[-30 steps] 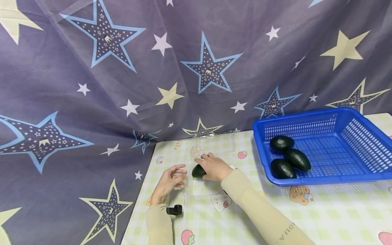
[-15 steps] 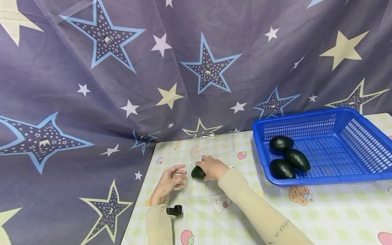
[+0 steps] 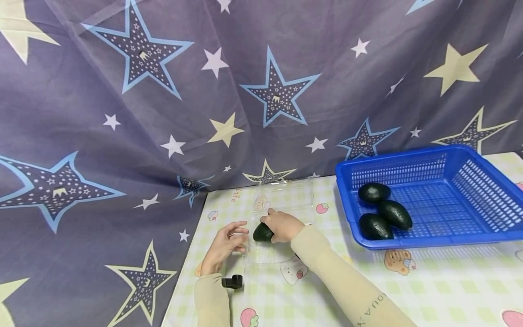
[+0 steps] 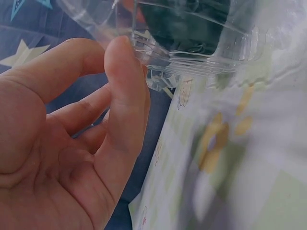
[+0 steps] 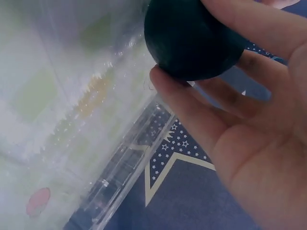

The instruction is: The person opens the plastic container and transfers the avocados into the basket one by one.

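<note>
In the head view, my right hand (image 3: pixel 283 225) grips a dark green avocado (image 3: pixel 262 232) inside a clear plastic clamshell box (image 3: pixel 265 259). The right wrist view has the avocado (image 5: pixel 192 43) held between the thumb and the fingers. My left hand (image 3: pixel 225 245) lies by the box's left side, its fingers loosely bent. From the left wrist, that hand (image 4: pixel 72 129) has its fingertips close to the clear wall (image 4: pixel 192 64); whether they touch it I cannot tell. The box's raised lid (image 3: pixel 286 193) lies open toward the curtain.
A blue plastic basket (image 3: pixel 408 243) stands on the right with three avocados (image 3: pixel 395 215) in its left part. A checked cloth (image 3: pixel 453 290) covers the table. Behind it hangs a star-patterned curtain (image 3: pixel 196 100). A black strap mount (image 3: pixel 233 281) sits at the left wrist.
My right hand has shifted slightly left with the avocado and stays low inside the box. The left hand holds its place beside the box.
</note>
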Tool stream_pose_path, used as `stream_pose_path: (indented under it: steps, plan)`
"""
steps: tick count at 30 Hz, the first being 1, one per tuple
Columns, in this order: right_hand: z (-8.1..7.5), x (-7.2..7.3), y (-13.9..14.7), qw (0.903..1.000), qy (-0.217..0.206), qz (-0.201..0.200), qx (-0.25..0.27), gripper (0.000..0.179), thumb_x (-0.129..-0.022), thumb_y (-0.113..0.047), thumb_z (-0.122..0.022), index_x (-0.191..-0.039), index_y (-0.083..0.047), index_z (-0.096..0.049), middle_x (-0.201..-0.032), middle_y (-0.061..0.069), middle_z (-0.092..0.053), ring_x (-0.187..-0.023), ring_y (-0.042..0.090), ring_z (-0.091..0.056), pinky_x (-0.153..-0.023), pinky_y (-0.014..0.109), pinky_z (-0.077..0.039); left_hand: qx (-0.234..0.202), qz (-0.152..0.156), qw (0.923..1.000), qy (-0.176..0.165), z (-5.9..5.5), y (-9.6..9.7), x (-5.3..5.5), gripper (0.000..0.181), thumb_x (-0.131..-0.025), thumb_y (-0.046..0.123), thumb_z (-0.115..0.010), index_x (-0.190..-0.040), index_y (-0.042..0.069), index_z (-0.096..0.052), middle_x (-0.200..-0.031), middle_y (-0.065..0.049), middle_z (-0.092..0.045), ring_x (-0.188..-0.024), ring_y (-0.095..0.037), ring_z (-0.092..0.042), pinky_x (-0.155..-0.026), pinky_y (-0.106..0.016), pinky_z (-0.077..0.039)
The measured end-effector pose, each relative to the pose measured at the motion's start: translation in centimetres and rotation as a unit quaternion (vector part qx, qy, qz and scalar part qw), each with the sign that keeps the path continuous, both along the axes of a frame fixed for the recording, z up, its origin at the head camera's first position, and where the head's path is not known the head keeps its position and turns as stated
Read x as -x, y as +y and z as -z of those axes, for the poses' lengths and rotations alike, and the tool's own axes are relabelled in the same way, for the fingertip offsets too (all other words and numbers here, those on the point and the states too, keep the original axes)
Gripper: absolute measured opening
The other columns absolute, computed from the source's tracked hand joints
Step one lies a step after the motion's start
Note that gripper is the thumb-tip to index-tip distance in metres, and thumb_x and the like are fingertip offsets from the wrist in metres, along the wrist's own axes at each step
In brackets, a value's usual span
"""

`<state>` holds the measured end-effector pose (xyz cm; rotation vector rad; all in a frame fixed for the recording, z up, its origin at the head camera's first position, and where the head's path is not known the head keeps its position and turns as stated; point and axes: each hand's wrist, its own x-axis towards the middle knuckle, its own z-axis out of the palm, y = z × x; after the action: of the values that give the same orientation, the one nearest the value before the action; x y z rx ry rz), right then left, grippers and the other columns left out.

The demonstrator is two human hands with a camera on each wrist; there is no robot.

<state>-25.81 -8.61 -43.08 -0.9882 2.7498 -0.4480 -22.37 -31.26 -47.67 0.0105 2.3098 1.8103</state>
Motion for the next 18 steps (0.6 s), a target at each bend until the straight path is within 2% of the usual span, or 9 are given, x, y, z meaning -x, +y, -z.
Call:
stream_pose_path:
  steps: [10, 18]
  plan:
    - [-1.8, -0.8, 1.5, 0.9981, 0.046, -0.008, 0.04, 0.056, -0.08, -0.015, -0.084, -0.131, -0.01, -0.062, -0.113, 0.013, -0.059, -0.094, 0.027, -0.065, -0.083, 0.036, -0.057, 0.014, -0.011, 0.9998, 0.001, -0.2, 0.2, -0.2, 0.052, -0.093, 0.005, -0.066, -0.142, 0.001, -0.05, -0.125, -0.027, -0.057, -0.081, -0.019, -0.065, -0.066, -0.028, -0.061]
    - [-2.9, -1.5, 3.5, 0.9942, 0.064, -0.005, 0.087, 0.058, -0.081, -0.014, -0.084, -0.133, -0.008, -0.061, -0.114, 0.012, -0.058, -0.098, 0.028, -0.064, -0.087, 0.039, -0.056, 0.021, -0.009, 0.9997, 0.005, -0.4, 0.3, -0.2, 0.053, -0.092, 0.003, -0.065, -0.142, -0.002, -0.049, -0.125, -0.029, -0.056, -0.082, -0.022, -0.066, -0.066, -0.028, -0.061]
